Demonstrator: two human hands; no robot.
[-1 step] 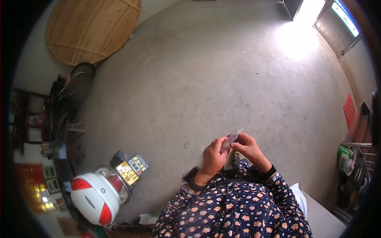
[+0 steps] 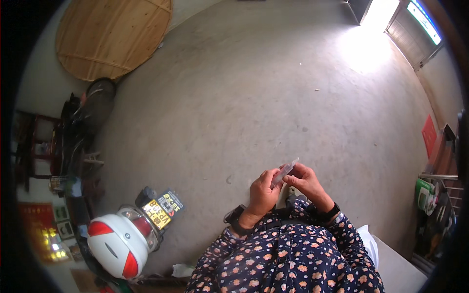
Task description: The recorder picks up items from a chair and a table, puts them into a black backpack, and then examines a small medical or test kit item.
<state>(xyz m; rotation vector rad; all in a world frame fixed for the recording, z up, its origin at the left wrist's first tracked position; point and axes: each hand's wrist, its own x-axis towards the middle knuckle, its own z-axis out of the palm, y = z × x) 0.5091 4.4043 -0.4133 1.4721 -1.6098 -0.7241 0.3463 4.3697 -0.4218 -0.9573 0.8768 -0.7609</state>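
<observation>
In front of my body I hold a small, narrow, see-through plastic piece (image 2: 282, 174), perhaps a slim packet or tube. It slants up to the right, with a pale tip beyond my fingers. Its exact kind and contents are too small to make out. My left hand (image 2: 264, 193) is closed around its lower end, thumb and fingers pressed on it. My right hand (image 2: 309, 183) is closed too, its fingertips and thumb pinching along the piece's right side. Both wrists wear dark bands, below dark floral sleeves.
Grey concrete floor (image 2: 220, 107) stretches ahead. A scooter with a white rear box (image 2: 117, 244) stands at lower left. A round wooden tabletop (image 2: 115, 36) leans at upper left beside a dark wheel (image 2: 100, 93). Boards and a green-white package (image 2: 426, 195) line the right side.
</observation>
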